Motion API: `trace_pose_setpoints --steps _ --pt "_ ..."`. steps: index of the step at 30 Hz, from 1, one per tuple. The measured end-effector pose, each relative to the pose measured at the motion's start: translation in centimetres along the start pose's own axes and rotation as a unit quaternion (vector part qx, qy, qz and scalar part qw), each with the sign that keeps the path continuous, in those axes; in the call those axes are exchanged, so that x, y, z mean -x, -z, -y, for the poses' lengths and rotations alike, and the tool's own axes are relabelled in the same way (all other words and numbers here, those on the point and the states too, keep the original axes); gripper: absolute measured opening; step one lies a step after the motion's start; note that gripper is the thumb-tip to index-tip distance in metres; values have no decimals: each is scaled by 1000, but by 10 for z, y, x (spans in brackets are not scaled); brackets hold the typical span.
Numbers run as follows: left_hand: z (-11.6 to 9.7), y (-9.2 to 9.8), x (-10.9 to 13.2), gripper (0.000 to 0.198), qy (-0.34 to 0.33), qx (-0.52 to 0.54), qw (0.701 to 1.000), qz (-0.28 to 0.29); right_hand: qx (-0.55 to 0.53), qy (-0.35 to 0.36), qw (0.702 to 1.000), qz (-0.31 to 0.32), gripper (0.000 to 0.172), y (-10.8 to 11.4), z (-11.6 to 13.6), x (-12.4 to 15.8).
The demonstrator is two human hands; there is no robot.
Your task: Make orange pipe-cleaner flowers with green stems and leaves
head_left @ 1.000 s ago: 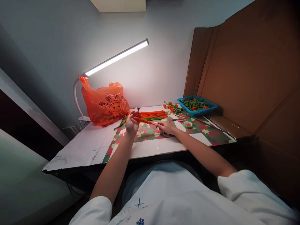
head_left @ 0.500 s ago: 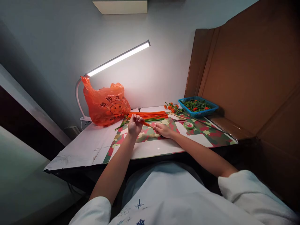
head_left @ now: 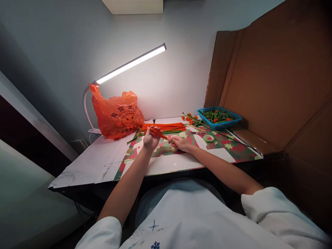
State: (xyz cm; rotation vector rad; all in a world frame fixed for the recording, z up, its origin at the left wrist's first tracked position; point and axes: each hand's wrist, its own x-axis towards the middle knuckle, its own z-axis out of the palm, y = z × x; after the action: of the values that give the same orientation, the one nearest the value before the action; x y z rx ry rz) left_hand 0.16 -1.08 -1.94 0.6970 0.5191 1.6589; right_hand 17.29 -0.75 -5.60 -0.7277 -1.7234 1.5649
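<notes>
Left hand (head_left: pixel 150 141) has loosened from curled to cupped, exposing the orange coil (head_left: pixel 163 136); right hand (head_left: pixel 182 144) pinches the stick (head_left: pixel 168 140).

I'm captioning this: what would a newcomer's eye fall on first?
Probably the glowing bar lamp slanting in front of the wall. Below, at the back left of the table, sits an orange bag with a smiling face. Nearer the middle, a bumpy orange stick spans from left hand to right hand.
</notes>
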Motion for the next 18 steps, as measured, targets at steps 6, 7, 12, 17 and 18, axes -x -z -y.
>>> trace_pose_setpoints --steps 6,7,12,17,18 --pt "5 16 -10 11 -40 -79 987 -135 72 51 994 -70 32 4 -2 1" --pt "6 17 -10 11 -43 -95 985 -135 83 59 991 -81 33 5 -3 1" --pt "9 21 -13 24 -74 -175 979 -80 69 52 993 -75 35 8 -3 1" --pt "10 21 -13 28 -92 -202 973 -65 30 19 999 -19 35 4 4 3" --pt "10 21 -13 29 -96 -210 971 -65 26 12 999 -18 35 3 5 4"
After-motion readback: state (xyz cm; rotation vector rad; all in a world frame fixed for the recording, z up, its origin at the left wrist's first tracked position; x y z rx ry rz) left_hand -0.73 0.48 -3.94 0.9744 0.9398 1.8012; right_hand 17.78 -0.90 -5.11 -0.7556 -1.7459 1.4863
